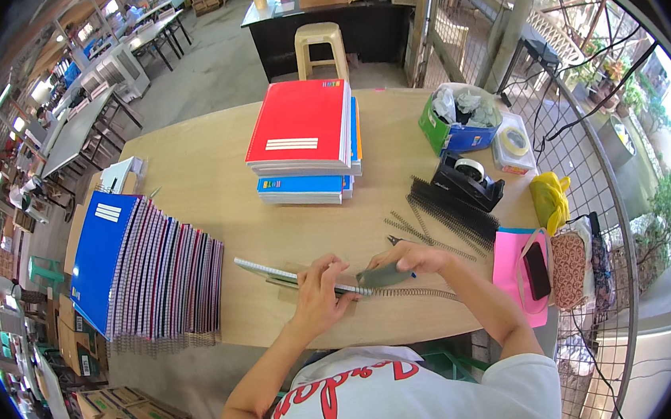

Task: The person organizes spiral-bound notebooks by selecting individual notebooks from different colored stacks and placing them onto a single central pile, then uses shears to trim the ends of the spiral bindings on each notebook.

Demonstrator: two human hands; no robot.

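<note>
hands first: my left hand [321, 288] lies flat-ish on a thin notebook [282, 274] at the near edge of the wood table [195, 173], fingers bent and pressing down on it, not wrapped round anything. my right hand [411, 260] is closed on grey-green pliers [383, 276] w/ a blue tip, held right at the end of the notebook's edge. a wire spiral [416, 294] sticks out from the notebook to the right, just under the pliers. can't tell if the pliers touch the wire.

left of me, a long row of spiral notebooks [162, 274] stands on edge, blue cover in front. past my hands, a stack of books [306, 139] w/ a red one on top & blue ones below. black binding combs [451, 212] and loose wires lie near the right hand, next to a black tape holder [470, 181]. pink paper [510, 265] w/ a phone [538, 269] on it sits at the right edge.
</note>
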